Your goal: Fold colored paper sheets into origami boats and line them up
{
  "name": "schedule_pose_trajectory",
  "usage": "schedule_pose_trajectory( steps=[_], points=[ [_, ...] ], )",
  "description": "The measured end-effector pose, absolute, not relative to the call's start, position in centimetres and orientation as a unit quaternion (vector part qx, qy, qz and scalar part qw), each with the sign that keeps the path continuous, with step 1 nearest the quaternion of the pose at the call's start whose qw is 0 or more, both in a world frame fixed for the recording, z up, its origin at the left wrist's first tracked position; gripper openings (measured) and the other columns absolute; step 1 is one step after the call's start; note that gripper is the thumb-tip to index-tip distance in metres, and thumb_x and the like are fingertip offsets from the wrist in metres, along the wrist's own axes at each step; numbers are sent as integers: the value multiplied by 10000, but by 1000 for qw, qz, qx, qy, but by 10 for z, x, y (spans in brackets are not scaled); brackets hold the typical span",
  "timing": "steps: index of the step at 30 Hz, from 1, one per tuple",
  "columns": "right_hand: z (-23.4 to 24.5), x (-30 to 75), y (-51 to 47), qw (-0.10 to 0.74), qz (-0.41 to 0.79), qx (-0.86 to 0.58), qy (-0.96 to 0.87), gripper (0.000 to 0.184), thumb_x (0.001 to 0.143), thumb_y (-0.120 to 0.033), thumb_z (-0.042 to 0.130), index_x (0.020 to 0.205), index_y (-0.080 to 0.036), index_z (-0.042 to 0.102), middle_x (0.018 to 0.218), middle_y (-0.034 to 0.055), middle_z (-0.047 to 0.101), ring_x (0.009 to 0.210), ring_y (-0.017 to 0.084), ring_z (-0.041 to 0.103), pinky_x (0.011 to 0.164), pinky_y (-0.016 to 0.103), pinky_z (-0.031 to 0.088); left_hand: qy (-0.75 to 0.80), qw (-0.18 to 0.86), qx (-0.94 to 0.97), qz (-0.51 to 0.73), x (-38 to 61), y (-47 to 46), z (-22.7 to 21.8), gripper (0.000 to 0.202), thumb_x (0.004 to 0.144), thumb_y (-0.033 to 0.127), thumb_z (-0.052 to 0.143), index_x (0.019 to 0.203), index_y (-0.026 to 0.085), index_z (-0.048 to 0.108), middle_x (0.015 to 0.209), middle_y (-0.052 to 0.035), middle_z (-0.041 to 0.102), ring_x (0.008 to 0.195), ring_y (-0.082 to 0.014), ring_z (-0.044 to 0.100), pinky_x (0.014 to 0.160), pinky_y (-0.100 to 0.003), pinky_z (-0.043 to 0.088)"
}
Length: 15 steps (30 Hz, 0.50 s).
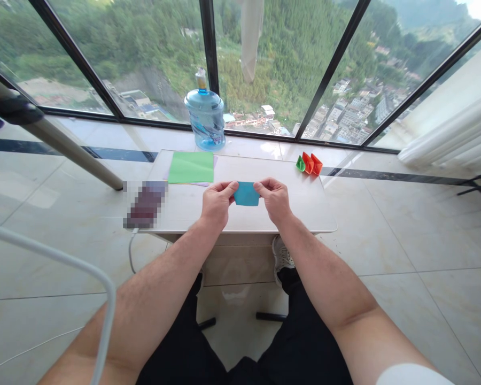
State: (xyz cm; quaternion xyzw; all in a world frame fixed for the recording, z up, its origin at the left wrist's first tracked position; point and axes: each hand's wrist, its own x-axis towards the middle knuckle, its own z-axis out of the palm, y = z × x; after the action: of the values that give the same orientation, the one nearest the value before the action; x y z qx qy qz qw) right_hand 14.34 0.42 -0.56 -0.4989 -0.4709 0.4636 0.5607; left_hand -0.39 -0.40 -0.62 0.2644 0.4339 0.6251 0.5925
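Note:
A small piece of folded blue paper (247, 194) is held up over the white table (188, 211), stretched between my two hands. My left hand (218, 200) pinches its left edge between thumb and fingers. Its right edge is gripped the same way by my right hand (275, 199). The fingertips behind the paper are hidden. Beyond my left hand lies a stack of square paper with a green sheet (191, 167) on top. Folded paper boats, a green one (300, 163) and orange ones (311, 164), stand together at the table's far right corner.
A large blue water jug (205, 118) stands on the floor behind the table, by the windows. A blurred-out device (145, 204) with a white cable (132, 251) sits at the table's left end. A slanted pole (76, 144) rises at the left, and a white curved tube (104, 283) is nearer me.

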Motion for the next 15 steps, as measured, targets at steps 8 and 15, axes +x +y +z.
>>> schedule_pose_trajectory(
  steps=[8, 15],
  points=[
    [-4, 146, 5, 579, 474, -495, -441, 292, 649, -444, 781, 626, -210, 608, 610, -35, 544, 620, 117, 481, 615, 276, 424, 443, 567, 257, 645, -12, -3, 1, 340, 608, 391, 874, 761, 175, 660, 782, -25, 721, 749, -154, 681, 707, -288, 531],
    [-5, 138, 2, 566, 493, -488, -445, 277, 640, -420, 777, 599, -204, 609, 597, -36, 547, 611, 111, 471, 601, 271, 409, 456, 564, 275, 631, -3, -3, -5, 337, 561, 348, 892, 650, 163, 624, 595, 33, 580, 556, -93, 537, 567, -237, 420]
  ],
)
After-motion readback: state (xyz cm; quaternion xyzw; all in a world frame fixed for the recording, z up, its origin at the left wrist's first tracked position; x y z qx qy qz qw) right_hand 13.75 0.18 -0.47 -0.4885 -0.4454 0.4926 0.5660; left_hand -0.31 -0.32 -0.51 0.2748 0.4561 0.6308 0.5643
